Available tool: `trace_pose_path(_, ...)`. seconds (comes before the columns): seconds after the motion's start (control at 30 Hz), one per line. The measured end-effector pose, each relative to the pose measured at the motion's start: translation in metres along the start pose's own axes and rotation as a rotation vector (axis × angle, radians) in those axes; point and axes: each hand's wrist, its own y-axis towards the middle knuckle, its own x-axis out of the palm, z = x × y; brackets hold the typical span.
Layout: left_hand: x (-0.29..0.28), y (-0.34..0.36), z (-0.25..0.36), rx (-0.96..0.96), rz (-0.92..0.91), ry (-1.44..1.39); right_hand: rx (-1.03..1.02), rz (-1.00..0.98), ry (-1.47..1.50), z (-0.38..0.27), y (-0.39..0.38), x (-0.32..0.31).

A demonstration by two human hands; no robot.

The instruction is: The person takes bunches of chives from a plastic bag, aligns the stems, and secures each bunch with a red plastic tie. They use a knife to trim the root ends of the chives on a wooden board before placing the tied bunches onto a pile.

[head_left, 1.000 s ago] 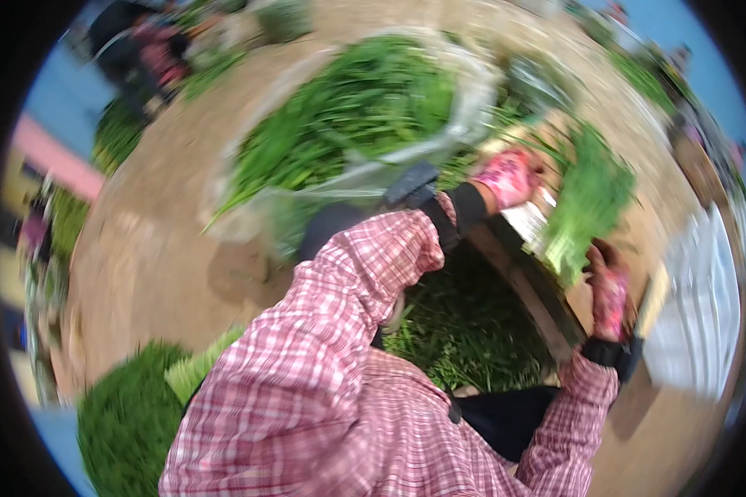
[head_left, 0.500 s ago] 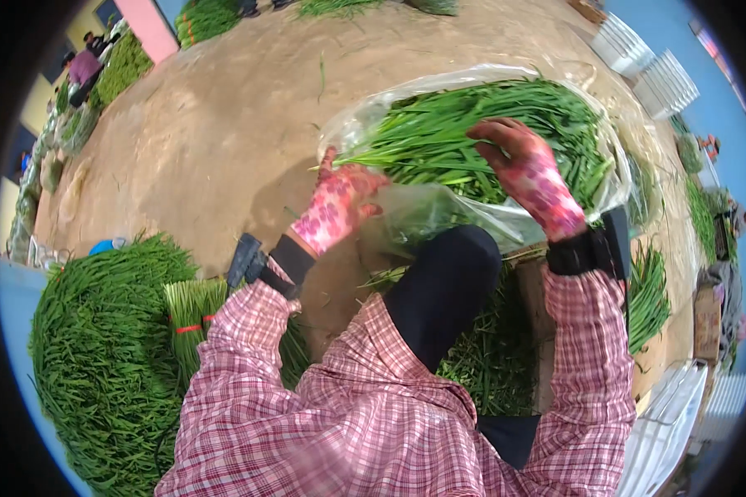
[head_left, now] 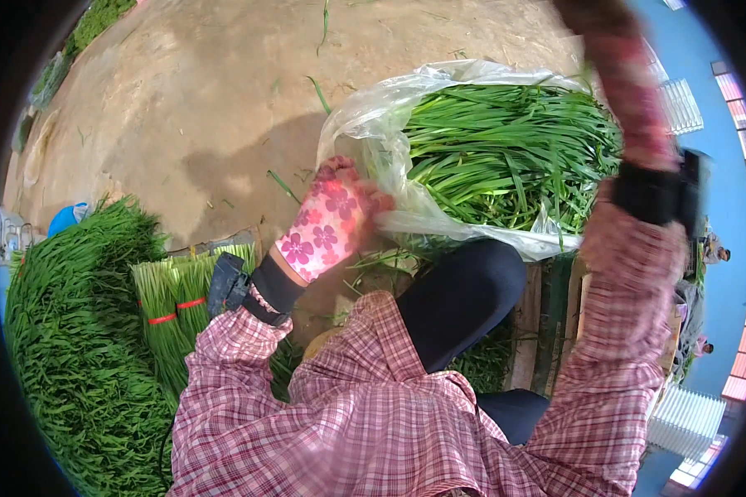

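Observation:
A clear plastic bag (head_left: 389, 142) lies on its side in front of me, packed with long green leafy stalks (head_left: 514, 149). My left hand (head_left: 327, 214), in a pink flowered glove, is at the bag's left rim with its fingers curled in against the plastic. The thumb is slightly blurred. My right hand (head_left: 613, 50) is raised high beyond the bag's right end, away from the stalks. Motion smears its fingers at the top edge, so I cannot tell whether they hold anything. My bent knee (head_left: 464, 294) is close to the bag's near side.
At my left lies a big heap of green stalks (head_left: 75, 348). Bundles tied with red bands (head_left: 170, 311) lie beside it. Loose stalks (head_left: 317, 95) are scattered on the brown floor (head_left: 215, 99). White crates (head_left: 684, 422) stand at the right, near a blue wall.
My right hand has swung up and to the right, away from the stalks. My left hand's fingers have curled in at the bag's rim. The view has shifted.

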Motion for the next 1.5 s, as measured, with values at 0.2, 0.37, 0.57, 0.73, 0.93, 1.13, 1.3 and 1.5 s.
trace_pose_path(0.2,-0.055,0.009,0.009,-0.041,0.234,0.051,0.315,-0.482,-0.441,0.017,-0.061,0.042)
trace_pose_path(0.37,-0.078,0.018,0.031,0.005,0.241,0.060,-0.326,-0.160,-0.657,0.176,-0.112,0.154)
trace_pose_path(0.57,-0.079,0.013,0.027,-0.019,0.227,0.083,-0.207,-0.443,-0.541,0.167,-0.100,0.164)
trace_pose_path(0.73,-0.077,0.013,0.032,-0.029,0.219,0.037,-0.228,-0.238,-0.760,0.119,-0.099,0.159)
trace_pose_path(0.93,-0.069,0.012,0.032,-0.006,0.257,0.024,0.069,-0.503,-1.136,0.122,-0.093,0.191)
trace_pose_path(1.13,-0.072,0.021,0.041,-0.032,0.248,-0.058,0.072,-0.312,-1.047,0.143,-0.100,0.192)
trace_pose_path(1.3,-0.052,-0.009,0.007,-0.380,0.020,-0.119,0.165,-0.459,-0.689,0.070,-0.071,0.137)
trace_pose_path(1.5,-0.071,0.047,0.058,-0.342,0.257,-0.781,0.341,-0.271,-0.483,0.032,-0.080,0.046)
